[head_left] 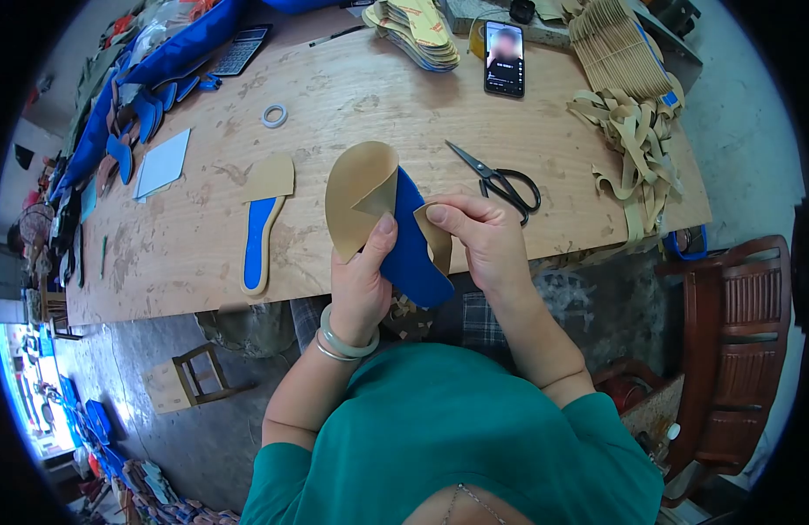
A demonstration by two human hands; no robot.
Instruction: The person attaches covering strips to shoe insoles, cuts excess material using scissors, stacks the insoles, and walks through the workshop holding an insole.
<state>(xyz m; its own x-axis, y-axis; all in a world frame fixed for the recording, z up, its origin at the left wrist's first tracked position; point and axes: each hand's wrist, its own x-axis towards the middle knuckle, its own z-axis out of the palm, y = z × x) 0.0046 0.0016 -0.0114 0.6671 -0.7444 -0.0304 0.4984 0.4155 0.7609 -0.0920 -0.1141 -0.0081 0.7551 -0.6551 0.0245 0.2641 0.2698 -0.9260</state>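
My left hand (362, 278) grips a blue insole (411, 249) above the front edge of the table, thumb pressed on its face. A tan sheet (361, 179) curls around the insole's upper left, with one corner folded over. Between the thumb and fingers of my right hand (481, 234) is the edge of a tan strip (435, 234) that bends along the insole's right side. Whether strip and sheet are one piece I cannot tell. Black-handled scissors (508, 185) lie half open just beyond my right hand.
Left of my hands lies another blue insole (259, 241) with a tan piece on it. A tape roll (274, 115), a phone (505, 59), stacked tan insole pieces (413, 33) and a heap of tan offcuts (632, 144) are farther off. A wooden chair (741, 350) stands right.
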